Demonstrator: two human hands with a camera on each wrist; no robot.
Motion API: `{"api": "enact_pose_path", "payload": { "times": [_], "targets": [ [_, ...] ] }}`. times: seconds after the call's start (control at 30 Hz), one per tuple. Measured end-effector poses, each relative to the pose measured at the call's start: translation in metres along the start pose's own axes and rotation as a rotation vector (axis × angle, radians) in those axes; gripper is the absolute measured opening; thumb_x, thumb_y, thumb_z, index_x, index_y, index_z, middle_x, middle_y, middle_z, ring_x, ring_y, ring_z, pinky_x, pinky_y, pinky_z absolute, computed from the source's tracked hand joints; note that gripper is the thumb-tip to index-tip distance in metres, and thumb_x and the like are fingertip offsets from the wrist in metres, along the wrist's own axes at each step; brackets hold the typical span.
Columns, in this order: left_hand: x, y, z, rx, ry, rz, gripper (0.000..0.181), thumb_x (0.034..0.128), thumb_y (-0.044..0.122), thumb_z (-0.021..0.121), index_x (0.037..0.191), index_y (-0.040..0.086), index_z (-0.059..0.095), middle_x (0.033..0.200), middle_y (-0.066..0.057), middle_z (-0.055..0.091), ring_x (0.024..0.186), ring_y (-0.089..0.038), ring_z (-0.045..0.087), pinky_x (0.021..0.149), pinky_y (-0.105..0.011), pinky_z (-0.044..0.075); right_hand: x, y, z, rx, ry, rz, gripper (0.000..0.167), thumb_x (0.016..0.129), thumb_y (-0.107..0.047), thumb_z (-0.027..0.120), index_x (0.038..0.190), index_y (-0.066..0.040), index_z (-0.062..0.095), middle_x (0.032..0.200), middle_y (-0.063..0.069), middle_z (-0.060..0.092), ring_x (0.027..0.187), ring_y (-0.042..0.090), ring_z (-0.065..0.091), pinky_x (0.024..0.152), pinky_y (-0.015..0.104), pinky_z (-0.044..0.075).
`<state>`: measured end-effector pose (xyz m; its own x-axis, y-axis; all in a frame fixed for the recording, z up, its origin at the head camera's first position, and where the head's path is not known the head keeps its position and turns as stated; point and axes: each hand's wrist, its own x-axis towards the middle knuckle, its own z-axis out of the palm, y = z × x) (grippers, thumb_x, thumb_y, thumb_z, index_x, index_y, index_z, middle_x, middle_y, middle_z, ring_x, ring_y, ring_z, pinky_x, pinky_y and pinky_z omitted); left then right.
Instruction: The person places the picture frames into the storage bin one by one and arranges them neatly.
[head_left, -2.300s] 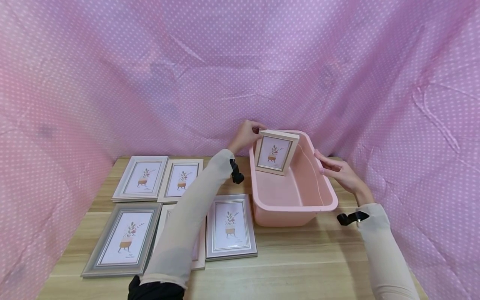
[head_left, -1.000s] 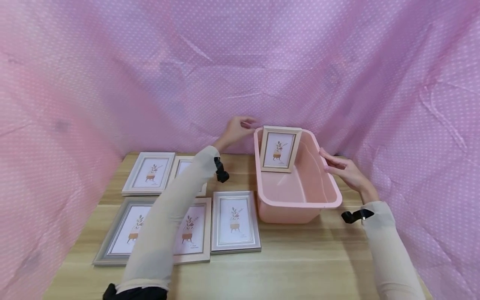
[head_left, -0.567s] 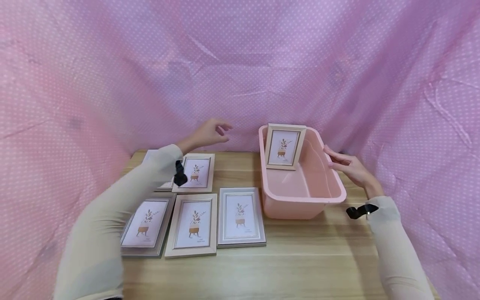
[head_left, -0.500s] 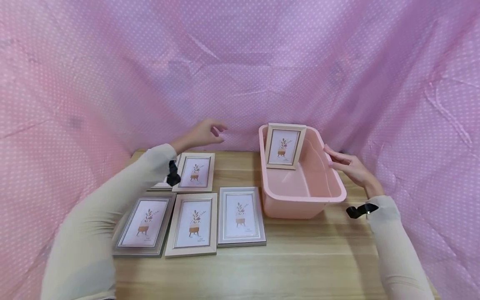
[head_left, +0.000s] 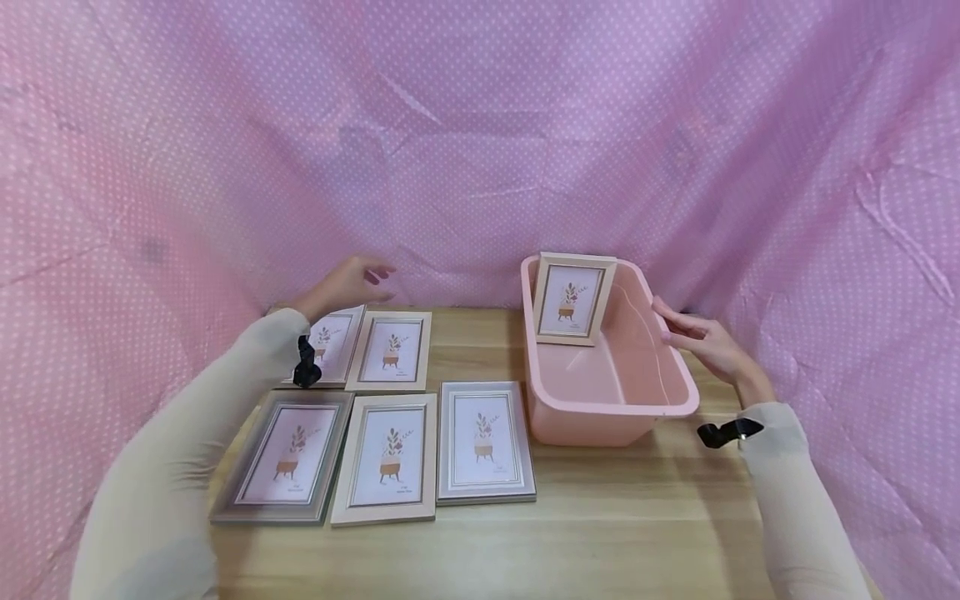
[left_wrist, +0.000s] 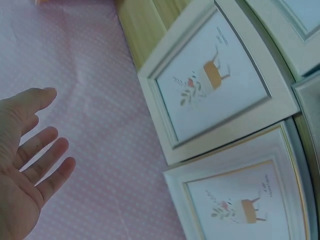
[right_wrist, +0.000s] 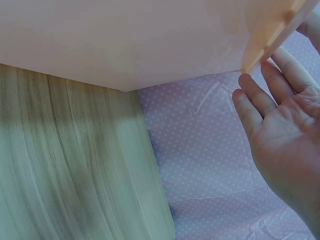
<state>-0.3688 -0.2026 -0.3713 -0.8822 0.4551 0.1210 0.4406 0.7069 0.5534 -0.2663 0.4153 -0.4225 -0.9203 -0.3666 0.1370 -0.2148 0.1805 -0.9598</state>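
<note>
My left hand [head_left: 348, 283] hovers, empty, above the far edge of the back-left photo frame [head_left: 337, 342], partly covering it. In the left wrist view its fingers are spread and loosely bent, apart from a cream frame [left_wrist: 210, 80] and a whitish frame [left_wrist: 235, 205]. At the right, a pink plastic bin [head_left: 592, 425] stands on the table. A small cream photo frame [head_left: 567, 300] leans upright against its back-left inside. My right hand [head_left: 708, 343] touches the bin's right rim from outside with fairly straight fingers [right_wrist: 255, 95].
On the wooden table [head_left: 600, 525] lie a cream frame [head_left: 390, 350] in the back row and, in front, a large grey frame [head_left: 285, 458], another cream frame [head_left: 386, 458] and a silver frame [head_left: 486, 442]. A dotted pink curtain [head_left: 480, 150] hangs close behind.
My left hand lets go of the small cream frame, leaving it leaning in the bin, and moves left to above the back-left frame. The right hand stays at the bin's rim.
</note>
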Motion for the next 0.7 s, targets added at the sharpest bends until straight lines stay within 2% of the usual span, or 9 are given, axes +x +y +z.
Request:
{"api": "enact_pose_path", "payload": {
  "times": [0.1,0.3,0.5,0.6,0.7],
  "targets": [
    [0.000,-0.016,0.004,0.009,0.011,0.002,0.055,0.0894,0.010,0.076,0.138,-0.005,0.057,0.134,-0.031,0.061,0.121,-0.050,0.059,0.104,-0.060,0.050,0.000,0.002,0.000,0.009,-0.005,-0.021,0.056,0.100,0.005,0.056,0.152,0.004,0.034,0.163,-0.005,0.030,0.134,-0.013,0.045,0.106,0.004,0.038],
    [-0.002,-0.039,0.011,0.036,0.039,-0.040,0.063,0.0893,0.015,0.077,0.145,0.000,0.053,0.142,-0.028,0.057,0.127,-0.048,0.055,0.107,-0.062,0.046,0.000,0.003,0.000,0.039,-0.017,-0.057,0.055,0.100,0.007,0.055,0.151,0.007,0.034,0.162,-0.004,0.033,0.135,-0.011,0.045,0.107,0.005,0.038],
    [-0.008,-0.055,0.015,0.008,0.027,-0.118,0.065,0.0919,0.022,0.076,0.147,0.001,0.050,0.152,-0.026,0.048,0.139,-0.049,0.044,0.116,-0.063,0.037,0.002,0.003,0.001,0.027,-0.031,-0.067,0.055,0.100,0.008,0.054,0.151,0.008,0.033,0.163,-0.004,0.033,0.137,-0.010,0.044,0.109,0.005,0.037],
    [-0.010,-0.060,0.018,-0.004,0.019,-0.163,0.062,0.0932,0.019,0.073,0.147,-0.001,0.049,0.154,-0.027,0.045,0.141,-0.050,0.041,0.116,-0.064,0.036,0.002,0.003,0.002,0.041,-0.036,-0.079,0.054,0.100,0.009,0.053,0.151,0.008,0.033,0.163,-0.004,0.033,0.138,-0.009,0.043,0.110,0.006,0.036],
    [-0.010,-0.066,0.023,-0.015,0.012,-0.172,0.061,0.0940,0.015,0.071,0.147,-0.003,0.048,0.154,-0.028,0.044,0.141,-0.050,0.041,0.116,-0.065,0.036,0.001,0.003,0.002,0.058,-0.026,-0.089,0.054,0.100,0.011,0.052,0.150,0.011,0.032,0.163,-0.003,0.034,0.140,-0.009,0.042,0.111,0.006,0.036]
  ]
}}
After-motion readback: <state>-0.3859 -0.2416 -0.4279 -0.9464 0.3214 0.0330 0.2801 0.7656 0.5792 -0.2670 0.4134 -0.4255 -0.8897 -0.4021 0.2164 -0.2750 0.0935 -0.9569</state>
